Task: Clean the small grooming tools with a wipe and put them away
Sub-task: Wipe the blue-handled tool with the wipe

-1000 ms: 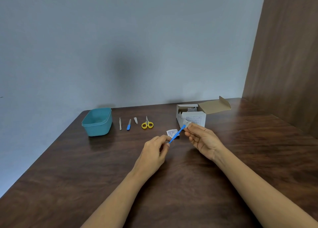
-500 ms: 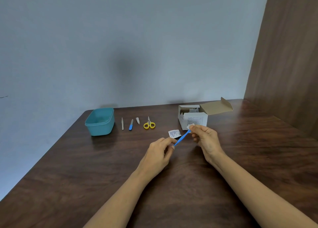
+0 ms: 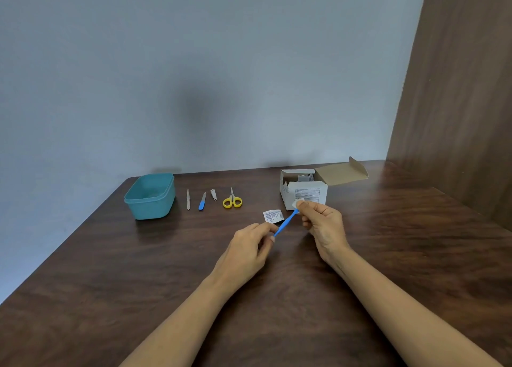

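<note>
Two hands meet over the middle of the desk (image 3: 110, 269). The left hand (image 3: 246, 247) pinches the lower end of a slim blue tool (image 3: 285, 224) between thumb and fingers (image 3: 264, 227). The right hand (image 3: 325, 224) pinches a small white wipe (image 3: 298, 202) against the tool's upper end, its fingertips pressed together on the wad. The tool slants up toward two o'clock, held clear of the desk. A torn white sachet (image 3: 273, 216) lies flat at twelve o'clock from the left hand. An open cardboard box (image 3: 304, 193) stands at twelve o'clock from the right hand, flap thrown back. At ten o'clock from the hands, four tools lie in a row: a thin metal stick (image 3: 188, 199), a blue-handled file (image 3: 202, 201), a small clipper (image 3: 213, 194) and yellow-handled scissors (image 3: 232, 200). A teal tub (image 3: 151, 196) sits at the row's nine o'clock end.
</note>
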